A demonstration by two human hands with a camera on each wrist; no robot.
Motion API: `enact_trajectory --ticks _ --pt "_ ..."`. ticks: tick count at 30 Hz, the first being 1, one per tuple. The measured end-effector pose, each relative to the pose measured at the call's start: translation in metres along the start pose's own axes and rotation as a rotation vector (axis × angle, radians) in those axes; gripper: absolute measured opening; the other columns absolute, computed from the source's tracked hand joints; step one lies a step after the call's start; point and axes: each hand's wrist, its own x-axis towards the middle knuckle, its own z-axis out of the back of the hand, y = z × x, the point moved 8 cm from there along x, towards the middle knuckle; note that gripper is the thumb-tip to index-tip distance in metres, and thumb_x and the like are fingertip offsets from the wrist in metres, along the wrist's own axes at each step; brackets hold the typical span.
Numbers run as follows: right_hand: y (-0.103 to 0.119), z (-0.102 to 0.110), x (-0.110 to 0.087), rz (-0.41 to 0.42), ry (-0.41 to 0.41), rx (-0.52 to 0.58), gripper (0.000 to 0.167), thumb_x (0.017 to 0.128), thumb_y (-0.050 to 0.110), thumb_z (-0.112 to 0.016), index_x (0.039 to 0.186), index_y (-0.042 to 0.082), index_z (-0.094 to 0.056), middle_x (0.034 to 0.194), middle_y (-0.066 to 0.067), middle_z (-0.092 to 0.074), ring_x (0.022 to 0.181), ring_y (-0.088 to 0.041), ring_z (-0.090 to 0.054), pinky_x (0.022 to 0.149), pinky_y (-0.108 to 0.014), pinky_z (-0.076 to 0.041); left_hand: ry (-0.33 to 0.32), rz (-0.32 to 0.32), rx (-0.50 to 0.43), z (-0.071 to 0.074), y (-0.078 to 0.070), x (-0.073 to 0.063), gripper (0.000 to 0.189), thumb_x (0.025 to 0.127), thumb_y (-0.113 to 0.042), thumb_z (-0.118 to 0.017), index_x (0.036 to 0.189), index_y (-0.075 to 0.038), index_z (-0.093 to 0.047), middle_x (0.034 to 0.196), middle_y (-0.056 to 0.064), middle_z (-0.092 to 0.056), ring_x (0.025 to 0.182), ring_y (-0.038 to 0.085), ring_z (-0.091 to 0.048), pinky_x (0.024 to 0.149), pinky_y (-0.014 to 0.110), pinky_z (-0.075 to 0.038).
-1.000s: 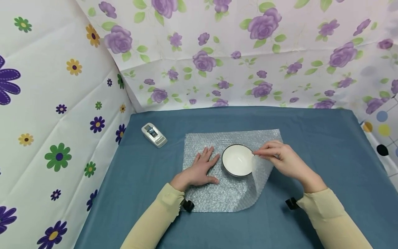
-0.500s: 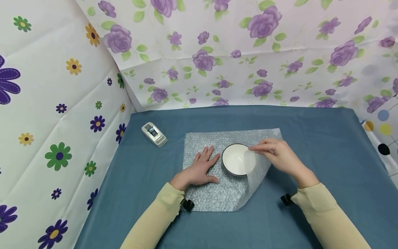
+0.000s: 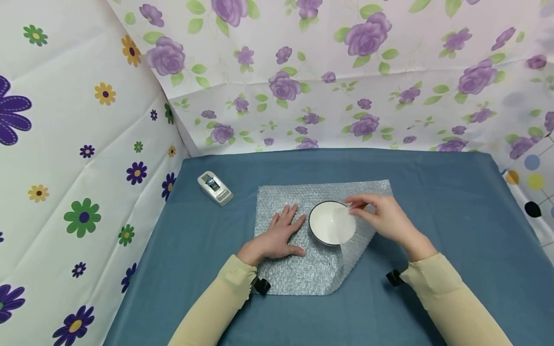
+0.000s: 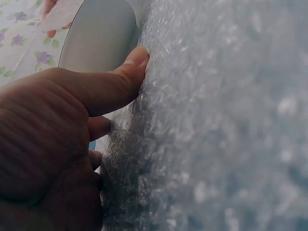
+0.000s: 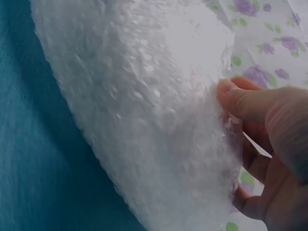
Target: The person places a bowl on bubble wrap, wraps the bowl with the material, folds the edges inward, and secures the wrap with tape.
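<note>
One spread left hand [image 3: 277, 239] rests on the wrap [image 3: 311, 278]; right hand [image 3: 384, 216] pinches its edge; drape snugly over bowl [image 3: 321, 223].

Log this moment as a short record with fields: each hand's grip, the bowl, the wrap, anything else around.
Left hand grip: rests on bubble wrap, fingers spread
Right hand grip: pinches a raised part of bubble wrap
Bowl: white inside, dark rim, upright on bubble wrap
Raised wrap: over bowl's right side; contact unclear
Aside: small pale gadget on blue cloth
Backdrop: flowered sheets
</note>
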Motion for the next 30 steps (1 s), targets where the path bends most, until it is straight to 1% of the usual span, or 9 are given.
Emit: enact_trajectory --ticks 2,6,10,12,15,17,21,24,30 --pt "-0.002 -0.005 0.002 -0.031 -0.01 -0.012 0.027 0.096 0.011 -0.083 0.123 0.014 -0.08 0.101 0.006 -0.079 0.091 -0.01 -0.073 0.071 -0.034 -0.055 0.0 -0.002 -0.002 0.001 -0.001 0.0 0.099 0.098 -0.047 -0.077 0.172 -0.014 -0.02 0.178 0.014 0.01 0.162 0.033 0.017 0.13 0.055 0.005" --pt "-0.003 -0.016 0.008 -0.061 -0.019 -0.075 0.024 0.095 0.014 -0.085 0.118 0.017 -0.08 0.096 0.007 -0.079 0.088 -0.011 -0.074 0.075 -0.039 -0.058 -0.004 -0.004 -0.013 0.002 -0.002 -0.002 0.1 0.098 -0.046 -0.078 0.172 -0.012 -0.021 0.178 0.015 0.009 0.163 0.034 0.015 0.13 0.056 0.005" --pt "0.002 -0.022 0.012 -0.035 -0.064 -0.193 0.019 0.091 0.014 -0.089 0.107 0.019 -0.081 0.093 0.005 -0.078 0.087 -0.018 -0.073 0.083 -0.047 -0.057 -0.006 -0.005 -0.019 0.002 -0.003 -0.002 0.1 0.098 -0.047 -0.078 0.172 -0.013 -0.02 0.178 0.015 0.01 0.163 0.034 0.016 0.13 0.056 0.005" --pt "0.005 -0.024 0.013 -0.022 -0.085 -0.248 0.016 0.089 0.014 -0.09 0.101 0.019 -0.08 0.092 0.004 -0.078 0.088 -0.021 -0.072 0.088 -0.051 -0.054 -0.004 -0.005 -0.016 0.001 -0.002 -0.003 0.1 0.098 -0.046 -0.077 0.172 -0.013 -0.02 0.178 0.015 0.01 0.162 0.034 0.016 0.13 0.056 0.005" --pt "0.008 -0.028 0.016 -0.014 -0.095 -0.311 0.016 0.088 0.014 -0.091 0.097 0.019 -0.079 0.091 0.002 -0.078 0.089 -0.024 -0.07 0.093 -0.056 -0.048 -0.007 -0.003 -0.013 0.0 -0.001 -0.003 0.1 0.098 -0.047 -0.077 0.172 -0.013 -0.02 0.178 0.015 0.01 0.163 0.034 0.016 0.13 0.056 0.005" --pt "0.01 -0.031 0.017 -0.014 -0.09 -0.35 0.015 0.088 0.014 -0.091 0.097 0.019 -0.079 0.092 0.002 -0.079 0.091 -0.026 -0.068 0.093 -0.058 -0.046 -0.008 0.0 -0.008 0.0 -0.001 -0.003 0.1 0.098 -0.047 -0.077 0.172 -0.013 -0.02 0.178 0.014 0.009 0.163 0.034 0.016 0.13 0.056 0.005" --pt "0.015 -0.035 0.02 0.006 -0.085 -0.412 0.013 0.089 0.014 -0.09 0.097 0.018 -0.08 0.093 0.0 -0.079 0.092 -0.027 -0.067 0.088 -0.056 -0.045 -0.006 0.008 0.0 -0.001 0.0 -0.002 0.1 0.098 -0.048 -0.077 0.172 -0.014 -0.02 0.179 0.013 0.01 0.163 0.033 0.016 0.13 0.056 0.005" --pt "0.018 -0.038 0.021 0.036 -0.081 -0.453 0.012 0.09 0.013 -0.089 0.097 0.017 -0.081 0.093 -0.001 -0.078 0.094 -0.029 -0.065 0.087 -0.055 -0.044 -0.004 0.008 0.002 -0.001 0.0 -0.001 0.1 0.098 -0.048 -0.076 0.173 -0.015 -0.019 0.179 0.013 0.01 0.163 0.032 0.016 0.13 0.056 0.005" --pt "0.026 -0.043 0.02 0.111 -0.087 -0.534 0.011 0.092 0.009 -0.087 0.096 0.016 -0.079 0.087 -0.003 -0.075 0.093 -0.031 -0.062 0.09 -0.059 -0.045 -0.005 -0.001 0.008 -0.001 -0.001 0.0 0.099 0.098 -0.047 -0.076 0.172 -0.014 -0.019 0.179 0.013 0.01 0.163 0.033 0.016 0.13 0.056 0.005"
